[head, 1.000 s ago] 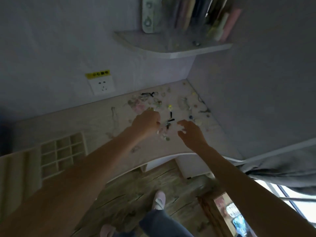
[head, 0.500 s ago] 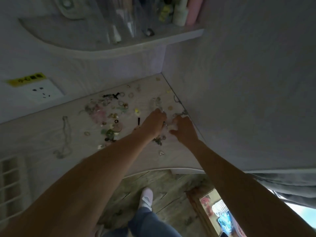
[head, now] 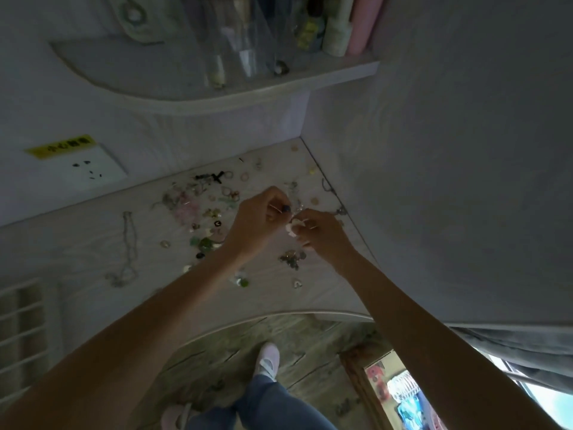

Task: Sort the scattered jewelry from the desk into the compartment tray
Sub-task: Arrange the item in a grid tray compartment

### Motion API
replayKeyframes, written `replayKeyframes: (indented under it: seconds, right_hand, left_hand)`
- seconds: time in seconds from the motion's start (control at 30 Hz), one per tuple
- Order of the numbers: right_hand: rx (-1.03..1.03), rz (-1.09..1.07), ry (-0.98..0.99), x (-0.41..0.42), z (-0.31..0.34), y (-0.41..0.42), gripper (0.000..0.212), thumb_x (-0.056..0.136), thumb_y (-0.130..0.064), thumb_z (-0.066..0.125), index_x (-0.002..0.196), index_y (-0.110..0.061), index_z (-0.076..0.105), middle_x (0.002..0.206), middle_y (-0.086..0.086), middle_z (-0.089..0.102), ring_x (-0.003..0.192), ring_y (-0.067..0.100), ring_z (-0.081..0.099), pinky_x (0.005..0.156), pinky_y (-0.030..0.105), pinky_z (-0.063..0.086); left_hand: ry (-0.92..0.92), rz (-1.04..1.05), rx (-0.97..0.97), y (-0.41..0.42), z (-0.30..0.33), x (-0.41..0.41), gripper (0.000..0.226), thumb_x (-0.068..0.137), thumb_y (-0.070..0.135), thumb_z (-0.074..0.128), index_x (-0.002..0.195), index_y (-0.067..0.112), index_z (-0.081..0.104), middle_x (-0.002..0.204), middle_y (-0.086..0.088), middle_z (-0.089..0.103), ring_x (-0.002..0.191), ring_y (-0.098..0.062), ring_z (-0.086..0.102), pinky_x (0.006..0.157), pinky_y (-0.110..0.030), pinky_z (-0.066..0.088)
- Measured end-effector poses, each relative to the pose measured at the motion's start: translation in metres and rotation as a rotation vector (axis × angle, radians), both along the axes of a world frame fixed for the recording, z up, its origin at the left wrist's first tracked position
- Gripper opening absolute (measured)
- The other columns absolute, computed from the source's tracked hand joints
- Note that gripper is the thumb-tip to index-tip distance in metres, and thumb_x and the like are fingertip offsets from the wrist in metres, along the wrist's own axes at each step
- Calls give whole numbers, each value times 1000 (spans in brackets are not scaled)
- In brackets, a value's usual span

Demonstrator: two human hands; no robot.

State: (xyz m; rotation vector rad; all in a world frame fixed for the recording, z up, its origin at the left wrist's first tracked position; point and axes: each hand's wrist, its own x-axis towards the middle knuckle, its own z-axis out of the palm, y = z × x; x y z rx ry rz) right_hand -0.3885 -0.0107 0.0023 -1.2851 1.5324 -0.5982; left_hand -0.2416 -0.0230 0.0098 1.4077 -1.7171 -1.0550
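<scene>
Scattered jewelry [head: 204,212] lies across the pale desk [head: 93,243] near the corner: rings, beads, green stones, a black cross piece. A thin chain necklace [head: 127,249] lies apart to the left. My left hand [head: 257,218] and my right hand [head: 319,234] meet above the desk, lifted off it. The left pinches a thin piece with a dark bead [head: 284,208]. My right hand's curled fingers hold small pale pieces [head: 293,229]. The white compartment tray [head: 21,324] shows only partly at the left edge.
A curved shelf [head: 217,88] with bottles and clear holders hangs over the desk's back. A wall socket [head: 90,169] sits at the left. The right wall meets the desk edge close to my right hand. Below the desk's curved front are the wooden floor and my feet.
Both hands rose from the desk surface and came together, now each holding small jewelry pieces. The view swung right, so the tray slid to the left edge.
</scene>
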Motion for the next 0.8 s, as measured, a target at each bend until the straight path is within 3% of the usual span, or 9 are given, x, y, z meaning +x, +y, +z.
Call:
replayKeyframes:
  seconds: [0.1, 0.23, 0.33, 0.43, 0.57, 0.67, 0.8]
  right_hand:
    - [82, 66, -147, 31, 19, 3, 9, 90, -6, 58, 86, -14, 62, 71, 4, 61, 60, 9, 60, 61, 23, 50]
    - [146, 134, -190, 71, 35, 5, 20, 89, -5, 60, 77, -20, 59, 69, 3, 59, 50, 5, 58, 46, 14, 46]
    - [179, 191, -178, 113, 47, 16, 12, 89, -6, 60, 84, -17, 60, 72, 3, 61, 58, 7, 61, 51, 15, 51]
    - [158, 238, -112, 154, 54, 32, 16, 89, -2, 53, 91, -16, 61, 80, 4, 62, 71, 13, 60, 64, 23, 52]
    - [160, 241, -238, 207, 65, 64, 13, 89, -5, 56, 83, -17, 58, 72, 2, 62, 62, 13, 59, 61, 21, 51]
    - [134, 424, -229, 247, 69, 93, 11, 86, -13, 66, 81, -13, 56, 73, 6, 65, 63, 13, 62, 65, 23, 53]
    - [88, 585, -194, 295, 66, 127, 11, 82, -4, 69, 82, -7, 58, 57, 0, 63, 47, 2, 58, 49, 13, 46]
  left_hand:
    - [73, 56, 36, 14, 18, 40, 10, 83, 12, 68, 92, 15, 66, 85, 6, 68, 76, -1, 65, 71, -12, 51]
    - [61, 73, 51, 33, 32, 77, 13, 81, 15, 71, 94, 15, 66, 85, 5, 68, 80, -3, 65, 73, -15, 50]
    - [65, 150, 15, 57, 42, 116, 12, 81, 14, 71, 87, 14, 60, 85, 5, 66, 78, 3, 63, 73, -10, 49]
    - [43, 193, 2, 88, 49, 156, 18, 81, 19, 72, 87, 13, 56, 86, 3, 68, 80, -2, 66, 72, -10, 49]
    - [-157, 176, 4, 134, 51, 209, 21, 81, 25, 71, 87, 16, 53, 81, 0, 69, 70, -10, 67, 63, -16, 50]
    - [-206, 180, 51, 168, 50, 247, 24, 80, 25, 71, 87, 18, 50, 77, -3, 70, 64, -8, 65, 58, -14, 49]
    - [-261, 216, 82, 210, 51, 287, 31, 75, 23, 77, 89, 16, 51, 72, 0, 69, 55, 0, 62, 53, -12, 47]
